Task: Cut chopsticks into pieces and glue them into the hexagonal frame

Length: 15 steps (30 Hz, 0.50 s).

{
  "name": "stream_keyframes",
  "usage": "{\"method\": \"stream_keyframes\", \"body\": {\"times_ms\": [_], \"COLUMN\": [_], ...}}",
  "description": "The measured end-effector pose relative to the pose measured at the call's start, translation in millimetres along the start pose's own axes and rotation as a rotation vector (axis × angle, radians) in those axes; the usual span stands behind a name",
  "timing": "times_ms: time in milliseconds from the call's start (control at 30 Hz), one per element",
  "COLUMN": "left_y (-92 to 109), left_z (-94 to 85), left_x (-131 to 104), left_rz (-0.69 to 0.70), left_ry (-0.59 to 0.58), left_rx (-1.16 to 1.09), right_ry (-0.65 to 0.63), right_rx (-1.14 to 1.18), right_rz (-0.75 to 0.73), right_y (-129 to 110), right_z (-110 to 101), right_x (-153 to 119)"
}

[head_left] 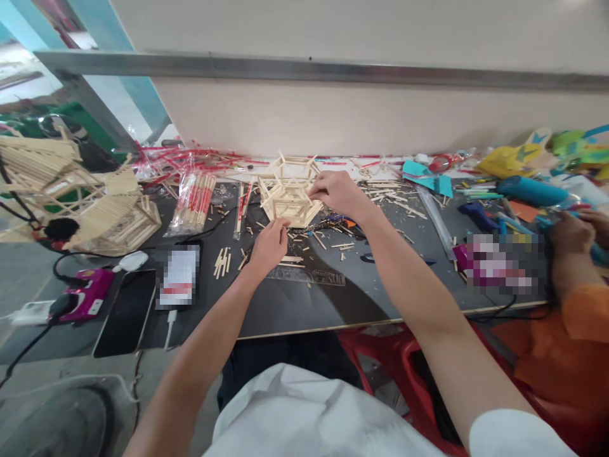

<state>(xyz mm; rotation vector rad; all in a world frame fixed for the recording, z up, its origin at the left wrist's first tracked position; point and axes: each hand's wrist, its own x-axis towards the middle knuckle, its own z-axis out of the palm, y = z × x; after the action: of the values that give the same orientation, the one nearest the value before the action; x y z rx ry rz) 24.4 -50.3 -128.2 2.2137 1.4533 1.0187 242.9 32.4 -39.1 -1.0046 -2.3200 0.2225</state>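
Observation:
A many-sided open frame model [291,206], built of thin wooden sticks, stands on the dark table in front of me. My left hand [272,244] is closed at its front left edge, with thumb and fingers on the lower sticks. At the right side of the model, my right hand [339,192] has its fingertips pinched together; whatever is between them is too small to make out. Below the model lies a clear ruler [307,277], with cut stick pieces [222,263] to its left.
Packed chopsticks [193,203] and a larger stick model [114,209] stand left. Two phones [124,311] and a purple power strip [90,295] lie at front left. Scattered sticks [392,193] lie right. Another person's hand [573,235] works at far right near a blue roll [531,190].

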Motion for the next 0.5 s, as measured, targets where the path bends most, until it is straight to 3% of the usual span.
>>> {"method": "stream_keyframes", "body": {"times_ms": [167, 300, 500], "left_y": [17, 31, 46], "left_z": [-7.3, -9.1, 1.0], "left_x": [16, 32, 51], "left_rz": [0.115, 0.131, 0.070], "left_ry": [0.101, 0.181, 0.084], "left_rx": [0.042, 0.055, 0.183], "right_ry": [0.041, 0.159, 0.266], "right_rx": [0.011, 0.123, 0.686], "right_rz": [-0.022, 0.026, 0.194], "right_y": [-14, -23, -47], "right_z": [2, 8, 3], "right_x": [-9, -15, -37]}}
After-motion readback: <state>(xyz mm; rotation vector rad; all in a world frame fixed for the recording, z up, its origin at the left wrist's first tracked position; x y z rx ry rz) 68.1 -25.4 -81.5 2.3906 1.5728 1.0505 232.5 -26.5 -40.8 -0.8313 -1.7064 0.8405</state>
